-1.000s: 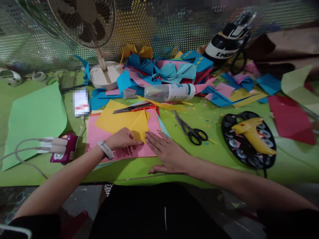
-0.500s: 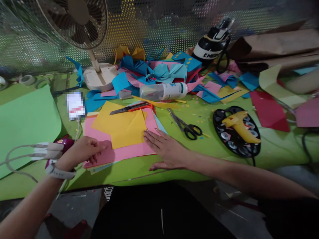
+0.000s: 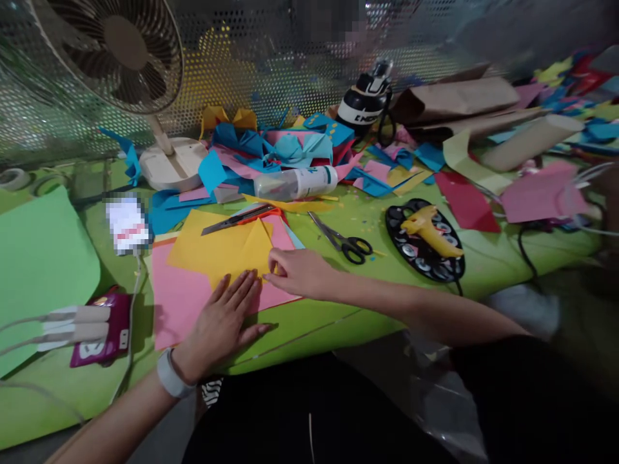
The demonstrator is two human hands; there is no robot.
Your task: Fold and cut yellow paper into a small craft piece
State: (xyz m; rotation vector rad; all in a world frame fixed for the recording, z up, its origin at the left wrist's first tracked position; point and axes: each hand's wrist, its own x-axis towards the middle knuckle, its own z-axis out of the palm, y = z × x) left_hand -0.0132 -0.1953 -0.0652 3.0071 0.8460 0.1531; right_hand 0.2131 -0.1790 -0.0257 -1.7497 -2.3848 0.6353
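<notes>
A folded sheet of yellow paper [image 3: 193, 241] lies on a stack of pink paper [image 3: 176, 290]. My left hand [image 3: 220, 325] rests flat, fingers stretched out, across the lower edge of the yellow sheet. At that sheet's lower right corner, my right hand [image 3: 302, 272] is closed with thumb and fingertips pinched together; the corner itself is mostly hidden by the fingers. On the sheet's upper part sits a utility knife [image 3: 236, 220] with an orange-red handle. Black-handled scissors [image 3: 344, 240] lie to the right of the stack.
A yellow glue gun [image 3: 432, 233] rests on a black palette [image 3: 403, 248] at right. Behind the stack are a clear bottle [image 3: 294, 183], coloured scraps and a fan [image 3: 169, 164]. A phone [image 3: 128, 222] with a cable and a purple power strip [image 3: 118, 328] lie at left.
My left hand has moved right and flattened onto the yellow paper. My right hand has gone from lying flat to a pinch at the sheet's right corner. The view has shifted right.
</notes>
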